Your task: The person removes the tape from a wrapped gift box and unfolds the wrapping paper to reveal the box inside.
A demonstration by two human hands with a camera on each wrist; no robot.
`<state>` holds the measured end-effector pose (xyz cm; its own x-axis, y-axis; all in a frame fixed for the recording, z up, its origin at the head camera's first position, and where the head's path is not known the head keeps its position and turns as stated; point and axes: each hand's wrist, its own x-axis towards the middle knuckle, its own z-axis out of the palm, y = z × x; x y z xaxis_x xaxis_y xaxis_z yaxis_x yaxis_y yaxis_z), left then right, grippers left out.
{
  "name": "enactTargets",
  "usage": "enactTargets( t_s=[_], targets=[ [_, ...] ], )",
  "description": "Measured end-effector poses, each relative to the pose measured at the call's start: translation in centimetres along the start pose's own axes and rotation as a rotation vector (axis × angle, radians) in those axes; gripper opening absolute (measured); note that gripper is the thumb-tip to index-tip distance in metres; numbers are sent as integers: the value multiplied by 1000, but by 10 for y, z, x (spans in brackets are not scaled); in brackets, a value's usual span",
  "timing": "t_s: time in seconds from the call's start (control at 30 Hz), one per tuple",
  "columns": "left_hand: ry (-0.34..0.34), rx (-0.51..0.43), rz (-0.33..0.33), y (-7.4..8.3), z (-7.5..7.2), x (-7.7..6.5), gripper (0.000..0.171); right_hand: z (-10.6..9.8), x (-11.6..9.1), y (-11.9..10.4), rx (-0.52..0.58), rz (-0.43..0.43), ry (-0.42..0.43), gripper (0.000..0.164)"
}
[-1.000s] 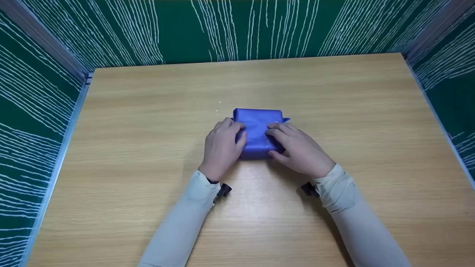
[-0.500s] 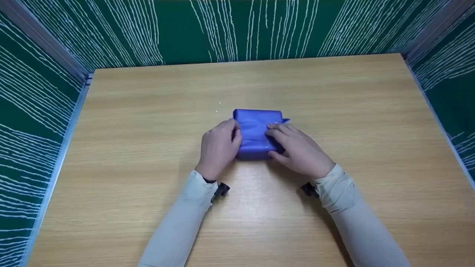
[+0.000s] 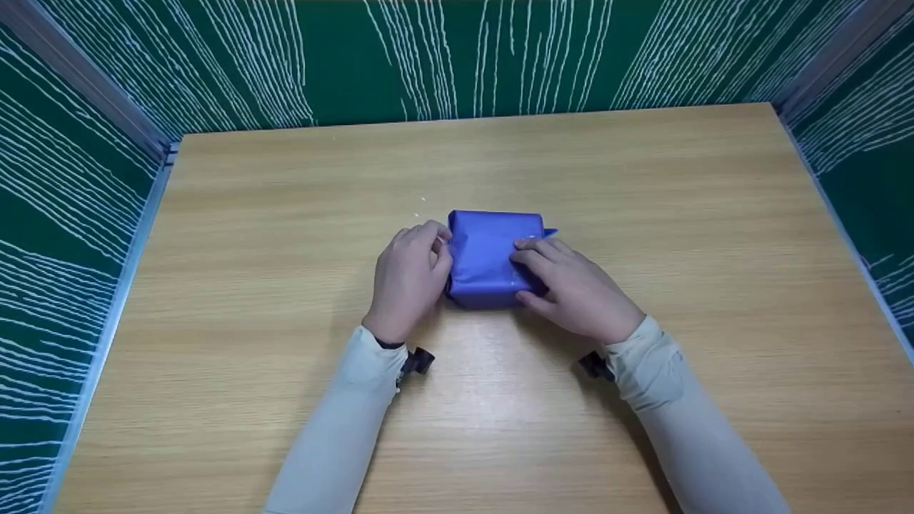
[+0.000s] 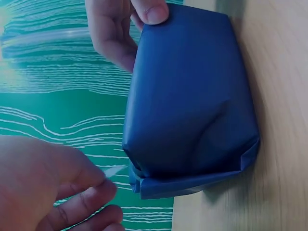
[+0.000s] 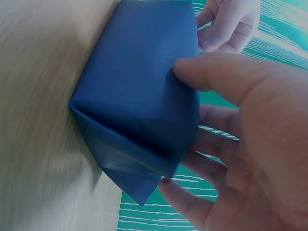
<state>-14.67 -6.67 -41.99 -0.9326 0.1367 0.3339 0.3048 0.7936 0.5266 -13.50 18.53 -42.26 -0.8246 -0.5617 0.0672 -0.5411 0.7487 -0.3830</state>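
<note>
A box-shaped package (image 3: 493, 260) wrapped in glossy blue paper lies on the wooden table. My right hand (image 3: 571, 285) holds its right side, thumb (image 5: 192, 72) on the near face and fingers over the top. At its left end, my left hand (image 3: 410, 278) pinches a small translucent strip, apparently clear tape (image 4: 114, 171), between thumb and index finger. This strip reaches toward the package's edge; whether it sticks there I cannot tell. In the left wrist view the left end's paper is folded in, with a flap (image 4: 187, 185) standing out. A pointed flap (image 5: 132, 185) sticks out at the right end.
The wooden table (image 3: 285, 214) has small white specks (image 3: 420, 207) behind the package. Green panels with white wavy lines (image 3: 457, 57) enclose the back and sides. Small black wrist cameras (image 3: 418, 360) sit under both cuffs.
My left hand has drawn back from the package's top to just off its left side, fingertips now pinched, uncovering the left edge. The right hand and package stay put.
</note>
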Motion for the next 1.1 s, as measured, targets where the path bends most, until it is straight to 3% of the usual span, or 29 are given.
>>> enactTargets(
  t_s=[0.17, 0.47, 0.97, 1.1],
  targets=[
    [-21, -9, -18, -1, -4, 2, 24, -1, -1, 0, 2, -3, 3, 58],
    [-12, 11, -38, -8, -9, 3, 18, -1, -2, 1, -4, -10, 6, 57],
    [-71, 165, -152, -13, -18, 1, 18, 1, -1, 1, -11, -30, 27, 51],
    [-54, 120, -89, -11, -19, 2, 16, 1, -1, 1, -6, -27, 22, 51]
  ],
)
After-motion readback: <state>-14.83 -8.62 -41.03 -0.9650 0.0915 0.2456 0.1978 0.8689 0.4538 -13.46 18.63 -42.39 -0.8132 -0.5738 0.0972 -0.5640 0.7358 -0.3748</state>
